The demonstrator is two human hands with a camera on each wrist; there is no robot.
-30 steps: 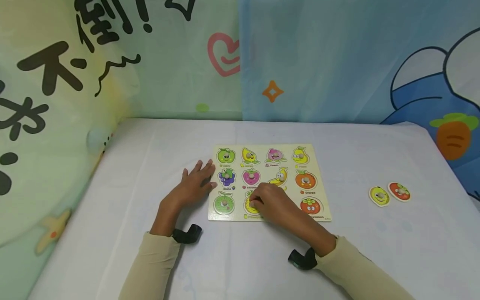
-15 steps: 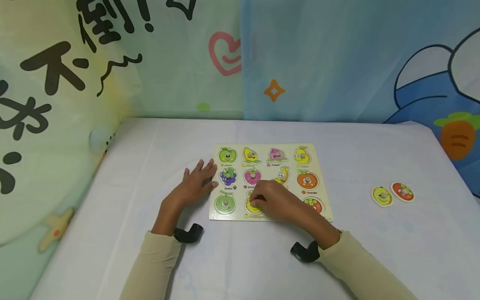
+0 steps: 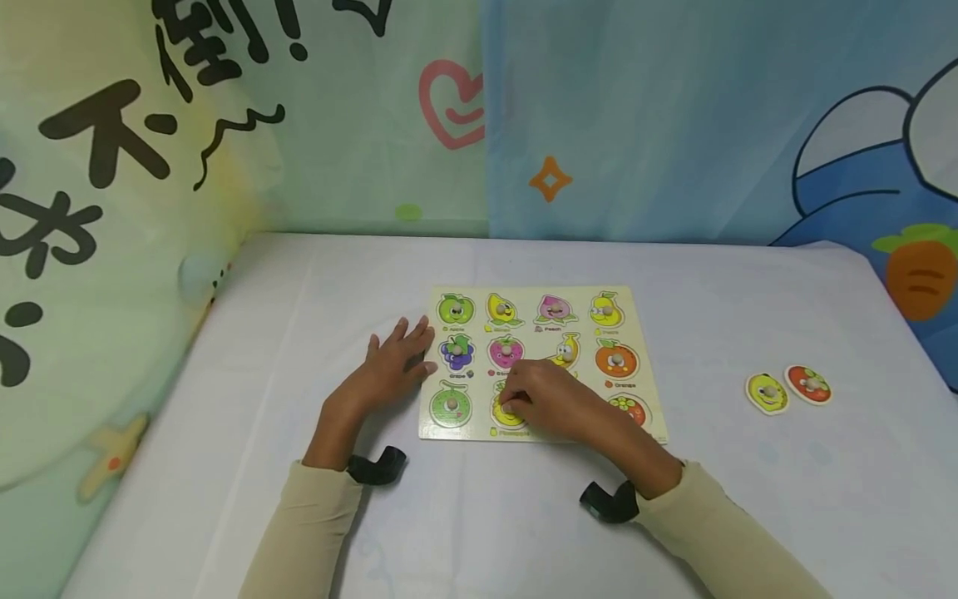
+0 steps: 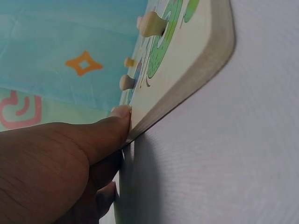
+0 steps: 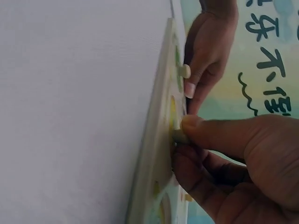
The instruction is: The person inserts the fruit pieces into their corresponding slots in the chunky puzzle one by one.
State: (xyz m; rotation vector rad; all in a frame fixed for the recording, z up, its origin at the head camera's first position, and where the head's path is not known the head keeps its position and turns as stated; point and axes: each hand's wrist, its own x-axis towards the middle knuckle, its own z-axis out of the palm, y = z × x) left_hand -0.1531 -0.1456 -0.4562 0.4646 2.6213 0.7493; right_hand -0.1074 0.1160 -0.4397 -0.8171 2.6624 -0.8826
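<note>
A pale wooden fruit puzzle board point(image 3: 479, 433) lies on the table, its pieces fitted with small knobs. My right hand point(image 3: 550, 399) pinches the knob of the yellow pineapple piece point(image 3: 507, 414) in the bottom row. In the right wrist view, thumb point(image 5: 192, 123) and forefinger close round that knob point(image 5: 179, 136), and the piece sits at the board's face. My left hand point(image 3: 385, 366) rests at the board's left edge with fingers extended and spread. The left wrist view shows its thumb point(image 4: 119, 119) touching the edge near the green melon piece point(image 4: 163, 44).
Off to the right on the white tablecloth point(image 3: 711, 516) lie a round yellow piece point(image 3: 767, 393) and a red piece point(image 3: 808, 384), side by side. A printed backdrop point(image 3: 636, 116) stands behind the table and along its left side. Each wrist wears a black camera point(image 3: 377, 466).
The view shifts slightly, so the board and loose pieces appear a little farther right. Both hands keep their places, the right still pinching the pineapple piece's knob.
</note>
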